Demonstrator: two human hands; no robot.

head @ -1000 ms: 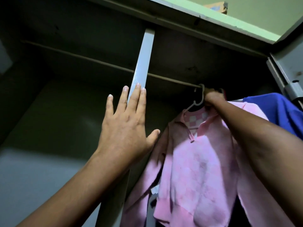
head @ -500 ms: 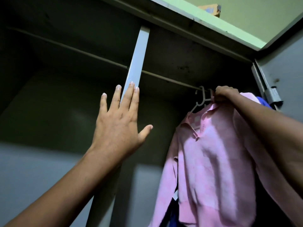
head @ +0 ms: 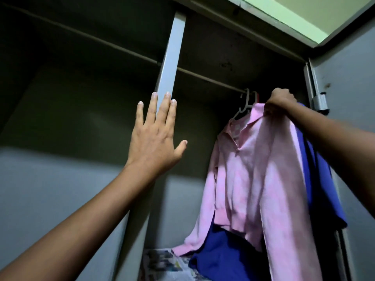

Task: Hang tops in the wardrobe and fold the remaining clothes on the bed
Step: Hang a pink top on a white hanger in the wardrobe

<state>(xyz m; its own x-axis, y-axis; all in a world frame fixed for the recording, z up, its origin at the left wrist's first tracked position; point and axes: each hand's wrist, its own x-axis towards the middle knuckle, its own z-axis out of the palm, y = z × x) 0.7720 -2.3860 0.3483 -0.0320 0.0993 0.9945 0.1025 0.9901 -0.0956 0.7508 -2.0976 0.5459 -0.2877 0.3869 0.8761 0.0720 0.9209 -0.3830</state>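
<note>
- Compared with half a second ago, I see the pink top (head: 257, 171) now further right on the rail (head: 207, 79), and a blue garment (head: 322, 179) shows behind it.
- My right hand (head: 279, 100) is closed in a fist, gripping the pink top at its shoulder, beside the white hanger (head: 244, 104).
- My left hand (head: 156, 138) stays spread flat, fingers straight, fingertips lying over the grey wardrobe divider (head: 169, 63).
- The top hangs inside the wardrobe's right compartment.
</note>
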